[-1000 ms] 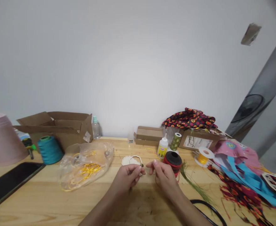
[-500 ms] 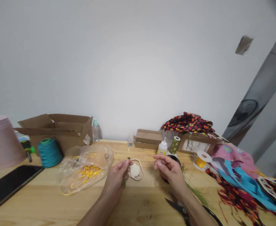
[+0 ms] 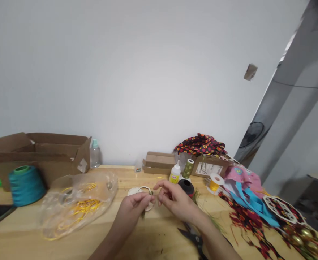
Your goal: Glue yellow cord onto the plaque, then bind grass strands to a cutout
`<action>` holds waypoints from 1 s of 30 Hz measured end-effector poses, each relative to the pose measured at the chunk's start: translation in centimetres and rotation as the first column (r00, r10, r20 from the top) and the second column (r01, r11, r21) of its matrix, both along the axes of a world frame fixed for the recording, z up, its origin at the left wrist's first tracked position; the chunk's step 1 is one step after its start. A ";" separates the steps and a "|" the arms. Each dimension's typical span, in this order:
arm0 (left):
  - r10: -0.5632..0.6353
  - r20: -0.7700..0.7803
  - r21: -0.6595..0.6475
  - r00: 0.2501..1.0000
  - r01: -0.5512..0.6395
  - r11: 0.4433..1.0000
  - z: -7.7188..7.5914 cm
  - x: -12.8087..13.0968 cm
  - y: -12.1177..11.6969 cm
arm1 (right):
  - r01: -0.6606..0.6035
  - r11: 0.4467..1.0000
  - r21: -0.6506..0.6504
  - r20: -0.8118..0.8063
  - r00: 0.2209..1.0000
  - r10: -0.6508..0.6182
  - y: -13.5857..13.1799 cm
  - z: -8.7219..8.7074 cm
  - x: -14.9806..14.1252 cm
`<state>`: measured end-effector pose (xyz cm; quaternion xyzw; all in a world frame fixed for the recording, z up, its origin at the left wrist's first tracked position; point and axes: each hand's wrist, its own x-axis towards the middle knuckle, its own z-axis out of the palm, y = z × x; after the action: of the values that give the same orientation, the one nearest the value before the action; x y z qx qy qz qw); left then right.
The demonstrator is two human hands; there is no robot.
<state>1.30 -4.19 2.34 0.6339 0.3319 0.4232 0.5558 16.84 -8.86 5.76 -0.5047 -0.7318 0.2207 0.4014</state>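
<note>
My left hand pinches a small pale ornament with a thin wire loop, near its top edge. A dark green tuft hangs just below my fingers. My right hand is raised just right of the ornament, its thumb and fingertips pinched close together and almost touching my left fingers. Anything as thin as a thread between them is too fine to see. A black spool with red bands stands just beyond my right hand, and black-handled scissors lie under my right forearm.
On the wooden table lie a clear plastic bag of yellow cord, a teal thread cone, and an open cardboard box. Glue, olive and yellow spools, and patterned fabric with blue ribbon crowd the right.
My right hand has moved left, close to my left hand, which now holds the ornament up. The whole view has swung, shifting the table contents left, and scissors have come into view.
</note>
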 end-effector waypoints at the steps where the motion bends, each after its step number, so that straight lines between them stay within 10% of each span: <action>1: 0.052 0.026 -0.040 0.998 -0.050 0.998 0.1 -0.1 0.2 | 0.012 1.000 0.002 0.016 1.000 -0.012 -0.1 0.1 0.5; 9: 0.285 0.434 -0.359 0.855 -0.126 0.925 0.5 -1.2 1.7 | 0.371 0.856 0.359 0.101 0.897 -0.431 -5.3 -2.1 4.1; 14: 0.326 0.517 -0.411 0.791 -0.105 0.906 1.0 -1.1 1.3 | 0.184 0.903 0.389 0.406 0.845 -0.347 -9.8 -7.4 5.5; 17: 0.327 0.561 -0.411 0.761 -0.087 0.908 1.5 -1.1 1.0 | 0.177 0.877 0.446 0.474 0.784 -0.400 -10.7 -7.4 7.0; 24: 0.180 0.753 -0.330 0.633 0.126 0.935 2.2 -2.0 1.1 | 0.189 0.860 0.474 0.435 0.800 -0.415 -5.9 -3.4 3.5; 30: 0.258 0.802 -0.424 0.538 0.210 0.881 2.9 -3.2 1.4 | 0.123 0.964 0.238 0.324 0.925 -0.198 1.4 -2.3 -1.0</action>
<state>-1.94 -2.83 5.20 0.1907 0.1248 0.5882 0.7759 15.87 -7.44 3.45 -0.5481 -0.7661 0.0155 0.3354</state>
